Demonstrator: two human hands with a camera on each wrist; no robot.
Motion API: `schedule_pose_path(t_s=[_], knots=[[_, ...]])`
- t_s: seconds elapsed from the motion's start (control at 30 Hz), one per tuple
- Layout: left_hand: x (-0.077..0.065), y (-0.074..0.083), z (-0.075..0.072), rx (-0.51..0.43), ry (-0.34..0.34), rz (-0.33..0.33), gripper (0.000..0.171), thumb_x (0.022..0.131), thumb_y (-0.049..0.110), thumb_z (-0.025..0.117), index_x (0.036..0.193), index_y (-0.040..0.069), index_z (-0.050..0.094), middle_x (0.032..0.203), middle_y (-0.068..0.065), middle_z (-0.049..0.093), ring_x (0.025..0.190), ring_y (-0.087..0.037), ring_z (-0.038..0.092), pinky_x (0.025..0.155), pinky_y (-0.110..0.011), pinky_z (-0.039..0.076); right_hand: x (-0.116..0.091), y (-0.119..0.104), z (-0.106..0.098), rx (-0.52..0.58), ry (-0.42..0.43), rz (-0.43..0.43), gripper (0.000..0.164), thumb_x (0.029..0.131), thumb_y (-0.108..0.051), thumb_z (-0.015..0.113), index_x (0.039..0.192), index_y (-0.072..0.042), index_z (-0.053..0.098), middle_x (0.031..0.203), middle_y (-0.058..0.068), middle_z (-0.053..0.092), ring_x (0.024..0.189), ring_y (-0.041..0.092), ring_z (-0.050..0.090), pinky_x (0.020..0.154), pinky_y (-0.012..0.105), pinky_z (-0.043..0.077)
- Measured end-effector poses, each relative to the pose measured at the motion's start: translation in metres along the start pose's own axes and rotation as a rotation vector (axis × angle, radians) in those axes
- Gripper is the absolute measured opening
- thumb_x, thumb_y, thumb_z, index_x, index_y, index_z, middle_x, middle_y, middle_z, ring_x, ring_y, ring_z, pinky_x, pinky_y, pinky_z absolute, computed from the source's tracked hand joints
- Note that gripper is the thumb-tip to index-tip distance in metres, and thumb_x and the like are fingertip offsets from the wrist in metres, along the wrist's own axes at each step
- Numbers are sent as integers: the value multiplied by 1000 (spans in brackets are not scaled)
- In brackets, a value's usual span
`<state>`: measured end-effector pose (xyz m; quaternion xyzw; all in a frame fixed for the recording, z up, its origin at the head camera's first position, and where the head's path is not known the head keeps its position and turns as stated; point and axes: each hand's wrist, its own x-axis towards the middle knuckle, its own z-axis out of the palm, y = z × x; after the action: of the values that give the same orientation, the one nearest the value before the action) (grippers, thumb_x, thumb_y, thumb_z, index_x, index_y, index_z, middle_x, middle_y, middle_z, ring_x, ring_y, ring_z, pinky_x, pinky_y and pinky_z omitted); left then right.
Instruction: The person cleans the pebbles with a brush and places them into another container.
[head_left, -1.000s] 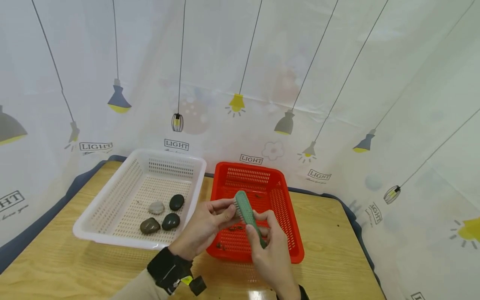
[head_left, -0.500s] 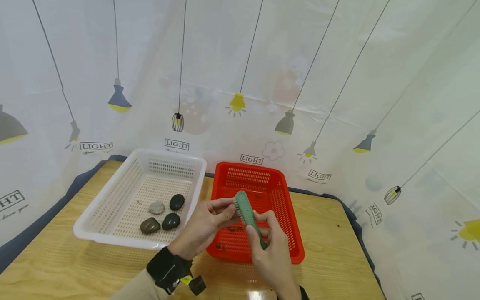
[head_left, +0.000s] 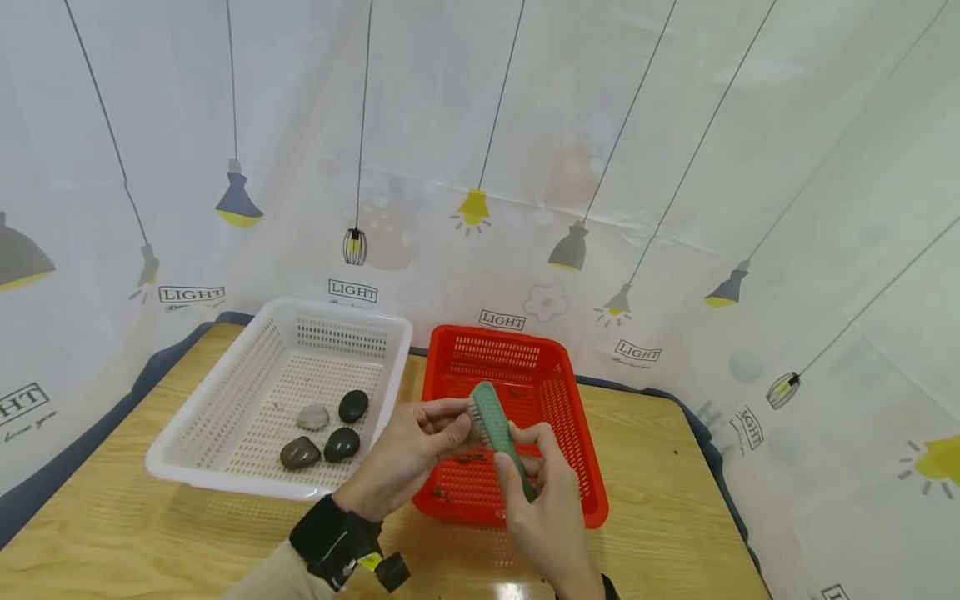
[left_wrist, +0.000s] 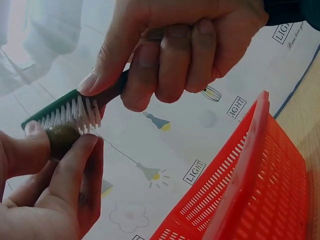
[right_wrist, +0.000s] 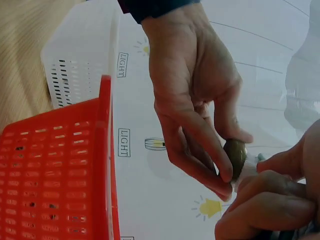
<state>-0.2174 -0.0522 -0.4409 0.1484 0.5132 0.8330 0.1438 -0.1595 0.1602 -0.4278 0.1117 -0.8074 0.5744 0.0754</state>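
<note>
My left hand pinches a smooth olive-brown stone between thumb and fingertips; the head view hides it behind the brush and fingers. A green scrubbing brush is gripped by its handle in my right hand, thumb along the handle. Its white bristles press against the top of the stone in the left wrist view. From the right wrist view, the stone's side shows between the left thumb and fingers, bristles against it. Both hands are held up over the front of the red basket.
Dark bits of debris lie in the red basket. Left of it stands a white basket holding a pale stone, a brown stone and two dark stones. Both baskets rest on a wooden table before a patterned curtain.
The brush and right hand have shifted very slightly down and to the right. Both hands keep their grips, and the baskets stay in place.
</note>
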Motion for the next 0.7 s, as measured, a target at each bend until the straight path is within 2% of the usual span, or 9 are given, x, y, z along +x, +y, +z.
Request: schedule_pose_path(t_s=[0.1, 0.17, 0.3, 0.4, 0.5, 0.6, 0.7], knots=[[-1, -2, 0, 18, -46, 10, 69, 108, 30, 84, 158, -11, 62, 125, 3, 89, 112, -10, 86, 108, -32, 70, 3, 0, -4, 10, 28, 14, 18, 116, -13, 73, 131, -7, 64, 78, 7, 79, 46, 4, 46, 45, 18, 39], [-2, -2, -1, 20, -58, 16, 73, 107, 32, 85, 161, -11, 60, 130, 1, 88, 114, -11, 85, 107, -32, 70, 4, 0, -7, 29, 35, 32, 20, 116, -11, 72, 134, -6, 64, 72, 4, 72, 46, 3, 42, 45, 18, 36], [-1, -1, 1, 25, -63, 27, 69, 108, 29, 86, 161, -7, 62, 138, -4, 85, 117, -14, 84, 106, -34, 71, 6, 2, -14, 93, 45, 65, 26, 117, -11, 70, 141, -4, 63, 65, -1, 52, 45, 3, 39, 45, 16, 36], [-2, 2, 3, 46, -62, 40, 61, 110, 23, 85, 161, -3, 65, 141, -5, 84, 119, -17, 84, 106, -37, 72, 6, 4, -18, 144, 64, 71, 28, 119, -11, 68, 144, -3, 62, 66, -2, 50, 46, 3, 39, 44, 16, 36], [-4, 5, 4, 122, -33, 78, 54, 109, 18, 86, 158, 2, 70, 140, -4, 83, 121, -19, 83, 103, -35, 72, 7, 3, -22, 188, 72, 82, 29, 120, -11, 65, 147, -4, 60, 66, -4, 49, 47, 2, 38, 43, 15, 34], [-5, 8, 5, 244, 26, 135, 49, 105, 16, 90, 152, 10, 76, 141, -6, 83, 125, -19, 80, 102, -30, 70, 7, 2, -25, 208, 73, 103, 29, 121, -14, 64, 148, -5, 59, 66, -4, 49, 47, 3, 38, 43, 15, 34], [-6, 8, 7, 324, 73, 200, 49, 100, 11, 94, 147, 11, 80, 141, -11, 82, 126, -19, 76, 102, -28, 69, 7, 2, -28, 219, 78, 116, 29, 121, -14, 63, 149, -6, 59, 65, -4, 49, 47, 3, 37, 43, 15, 33]])
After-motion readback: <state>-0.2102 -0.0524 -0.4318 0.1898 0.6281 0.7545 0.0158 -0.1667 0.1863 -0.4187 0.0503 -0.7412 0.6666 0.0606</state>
